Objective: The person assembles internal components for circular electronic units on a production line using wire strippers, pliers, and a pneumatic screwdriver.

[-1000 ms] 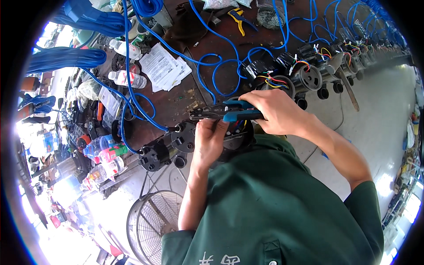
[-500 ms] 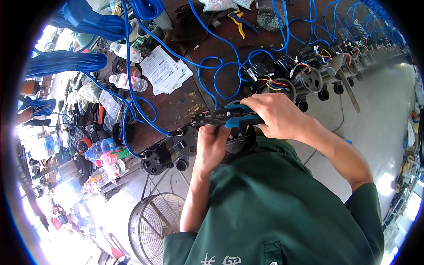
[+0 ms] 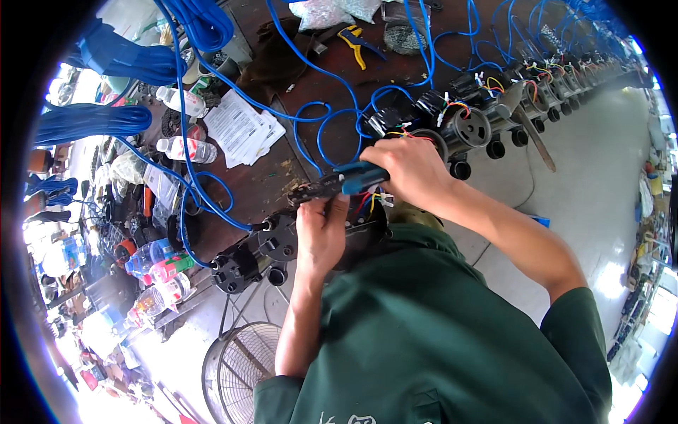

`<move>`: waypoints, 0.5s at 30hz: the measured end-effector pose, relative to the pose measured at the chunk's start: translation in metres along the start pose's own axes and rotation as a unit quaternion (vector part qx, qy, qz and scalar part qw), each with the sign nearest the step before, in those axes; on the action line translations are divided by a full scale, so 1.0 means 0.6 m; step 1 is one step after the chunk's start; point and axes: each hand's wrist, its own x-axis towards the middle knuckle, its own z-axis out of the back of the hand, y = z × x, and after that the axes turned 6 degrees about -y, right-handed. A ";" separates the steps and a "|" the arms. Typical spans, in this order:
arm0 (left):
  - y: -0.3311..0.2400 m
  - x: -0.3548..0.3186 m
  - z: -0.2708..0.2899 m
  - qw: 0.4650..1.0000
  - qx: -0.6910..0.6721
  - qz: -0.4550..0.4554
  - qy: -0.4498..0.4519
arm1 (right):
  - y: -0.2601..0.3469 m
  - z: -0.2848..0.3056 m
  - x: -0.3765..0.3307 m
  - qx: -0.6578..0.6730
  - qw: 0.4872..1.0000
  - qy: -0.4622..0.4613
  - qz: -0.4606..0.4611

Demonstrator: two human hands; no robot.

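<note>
My right hand (image 3: pixel 409 172) is closed round the teal handles of a pair of crimping pliers (image 3: pixel 319 189). The dark jaws point left, over the bench edge. My left hand (image 3: pixel 319 239) sits just beneath the jaws, thumb and fingers bent together; what they pinch is hidden. Under and beside that hand lies a black round housing (image 3: pixel 369 234), with coloured wires (image 3: pixel 367 203) and small white connectors rising from its right side. Left of my left hand is another black round part (image 3: pixel 277 237) with a blue cable entering it.
A row of round metal housings (image 3: pixel 467 128) with coloured wires runs along the bench edge to the right. A wooden-handled tool (image 3: pixel 539 145) leans there. Papers (image 3: pixel 240 128), yellow pliers (image 3: pixel 356 48) and blue cables lie on the bench. A floor fan (image 3: pixel 244 360) stands below left.
The view has shifted, so the bench lies further left in the picture. The pliers' teal handles look closer together, and a white connector now shows beside my right hand.
</note>
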 end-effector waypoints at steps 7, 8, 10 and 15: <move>0.002 0.025 -0.022 0.999 -0.017 -0.041 -0.013 | -0.010 -0.005 -0.012 0.077 0.992 0.069 -0.068; -0.007 0.027 -0.023 0.999 0.003 -0.045 -0.004 | -0.013 -0.005 -0.019 0.111 0.988 0.068 -0.084; -0.030 0.026 -0.022 0.998 0.046 -0.049 0.019 | -0.019 -0.021 -0.035 0.172 0.978 0.055 -0.103; -0.056 0.002 -0.008 0.955 0.242 -0.157 -0.071 | -0.042 -0.036 -0.079 0.289 0.934 0.076 -0.196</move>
